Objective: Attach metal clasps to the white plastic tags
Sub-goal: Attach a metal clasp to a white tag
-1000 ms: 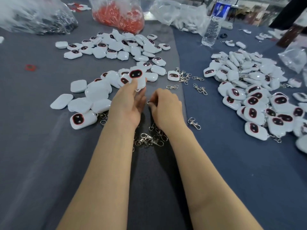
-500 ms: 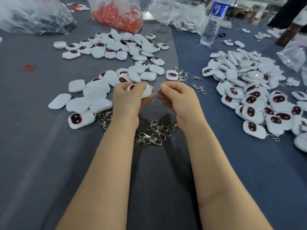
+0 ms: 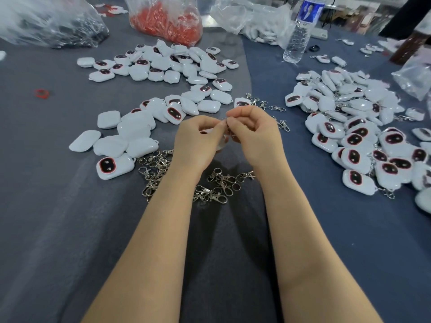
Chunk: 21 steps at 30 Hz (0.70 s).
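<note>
1. The left hand is held above mid-table, fingers curled round a white tag that is mostly hidden.
2. The right hand meets it, fingertips pinching a metal clasp at the tag's edge.
3. Loose clasps lie beneath the hands.

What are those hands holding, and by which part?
The left hand grips a white tag, mostly hidden in its grip. The right hand pinches a metal clasp against it; which part, I cannot tell.
</note>
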Tool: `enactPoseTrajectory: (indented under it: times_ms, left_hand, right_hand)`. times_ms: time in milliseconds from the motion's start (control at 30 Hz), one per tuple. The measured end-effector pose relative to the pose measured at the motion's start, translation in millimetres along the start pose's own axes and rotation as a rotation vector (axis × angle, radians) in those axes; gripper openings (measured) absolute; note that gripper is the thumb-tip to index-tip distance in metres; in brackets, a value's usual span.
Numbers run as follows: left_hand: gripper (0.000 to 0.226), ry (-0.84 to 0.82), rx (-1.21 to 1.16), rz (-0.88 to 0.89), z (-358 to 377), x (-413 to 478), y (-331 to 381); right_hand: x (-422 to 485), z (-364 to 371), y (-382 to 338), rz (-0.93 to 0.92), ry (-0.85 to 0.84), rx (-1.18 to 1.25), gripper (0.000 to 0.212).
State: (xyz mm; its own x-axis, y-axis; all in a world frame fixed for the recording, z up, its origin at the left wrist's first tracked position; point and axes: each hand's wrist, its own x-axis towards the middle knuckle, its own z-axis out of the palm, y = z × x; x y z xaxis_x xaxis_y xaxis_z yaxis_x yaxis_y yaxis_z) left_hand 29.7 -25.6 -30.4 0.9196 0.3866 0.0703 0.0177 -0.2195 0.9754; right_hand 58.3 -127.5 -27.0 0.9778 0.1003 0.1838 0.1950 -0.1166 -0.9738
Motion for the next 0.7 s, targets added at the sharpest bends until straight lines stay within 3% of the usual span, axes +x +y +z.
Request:
enactPoseTrajectory:
  times_ms: [233,433,700]
  left_hand:
    - [0.01,0.11,0.233,0.16,-0.6,0.3,-2.4]
    - [0.009,0.11,0.312,0.21,1.7,0.0,-4.0]
    - [0.01,0.084,0.4,0.242,6.3,-0.3,-6.4]
  right_hand:
    - [-5.4,5.9,1.1,-0.17,0.065,-0.356,0.014]
    - [-1.1,3.2,4.4,-0.089,0.049,-0.453,0.011]
    - [-1.2,2.0,4.3,-0.178,0.026,-0.58,0.01]
